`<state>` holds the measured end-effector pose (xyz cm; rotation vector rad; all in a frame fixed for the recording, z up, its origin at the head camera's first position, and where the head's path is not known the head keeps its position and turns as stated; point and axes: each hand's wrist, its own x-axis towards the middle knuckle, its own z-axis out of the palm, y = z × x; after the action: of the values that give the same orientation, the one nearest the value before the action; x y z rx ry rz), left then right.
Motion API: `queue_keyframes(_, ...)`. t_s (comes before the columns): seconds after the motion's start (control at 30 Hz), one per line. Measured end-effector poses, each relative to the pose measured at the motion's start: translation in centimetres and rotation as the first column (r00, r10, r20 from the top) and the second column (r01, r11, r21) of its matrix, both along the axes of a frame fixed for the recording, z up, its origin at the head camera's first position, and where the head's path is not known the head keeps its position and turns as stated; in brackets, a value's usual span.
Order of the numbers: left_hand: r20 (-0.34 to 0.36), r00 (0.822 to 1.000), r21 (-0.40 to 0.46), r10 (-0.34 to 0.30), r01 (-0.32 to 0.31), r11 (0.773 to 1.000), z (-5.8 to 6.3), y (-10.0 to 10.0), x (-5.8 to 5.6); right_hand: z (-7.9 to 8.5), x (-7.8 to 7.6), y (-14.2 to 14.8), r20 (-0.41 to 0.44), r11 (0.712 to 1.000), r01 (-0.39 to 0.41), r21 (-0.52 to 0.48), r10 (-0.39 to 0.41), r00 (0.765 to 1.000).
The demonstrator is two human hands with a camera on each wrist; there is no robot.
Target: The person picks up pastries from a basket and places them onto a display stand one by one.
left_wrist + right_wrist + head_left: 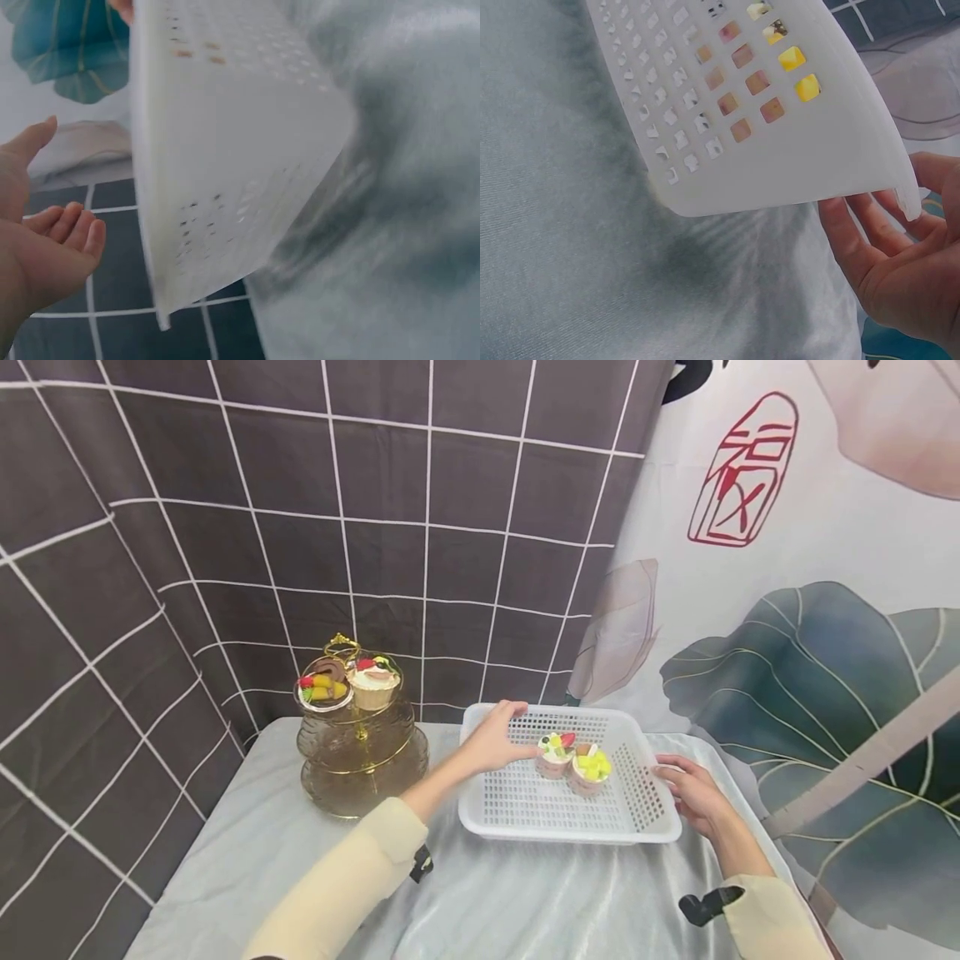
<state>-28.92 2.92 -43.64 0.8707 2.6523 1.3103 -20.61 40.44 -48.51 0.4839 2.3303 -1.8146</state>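
Observation:
A white perforated plastic basket (551,837) sits on the cloth, with two fruit-topped cupcakes in it. One cupcake (555,760) has red and green pieces on top. The other cupcake (590,779) carries yellow cubes. My left hand (495,739) is over the basket's left part, fingers and thumb spread, thumb tip close to the nearer cupcake; whether it touches cannot be told. In the left wrist view this hand (49,247) holds nothing. At the basket's right end, my right hand (697,797) grips the rim, with fingers (847,236) against the outer wall in the right wrist view.
Left of the basket stands a tiered stand (363,760) with gold trim. Its top plates hold a fruit-topped tart (324,689) and a cream cupcake (372,683). Pale cloth (480,906) covers the table. Behind it hang a dark grid-patterned sheet (382,552) and a leaf-printed curtain (802,677).

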Motion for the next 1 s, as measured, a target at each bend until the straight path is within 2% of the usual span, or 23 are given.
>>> queue_keyframes(0.13,0.026,1.000,-0.038,0.012,-0.011,0.999,-1.2,1.2,-0.3,0.0,0.0,-0.1,0.003,1.000,0.003,0.010,-0.003,1.000)
queue_keyframes(0.27,0.054,0.998,-0.025,0.031,-0.030,0.999,-2.1,2.4,-0.2,0.1,0.0,0.0,0.003,1.000,-0.001,0.015,0.001,1.000)
queue_keyframes(0.47,0.096,0.994,-0.010,0.047,-0.046,0.999,-2.5,3.9,0.2,0.0,0.0,0.1,0.010,1.000,-0.005,-0.002,0.005,1.000)
queue_keyframes(0.77,0.147,0.986,-0.005,0.079,-0.079,0.997,-3.2,6.2,0.1,-0.3,0.0,0.2,-0.003,1.000,0.000,-0.025,0.000,1.000)
queue_keyframes(1.0,0.184,0.977,-0.031,0.112,-0.108,0.994,-4.3,6.6,-0.3,-0.3,0.0,-0.1,-0.020,0.999,0.009,-0.050,-0.010,1.000)
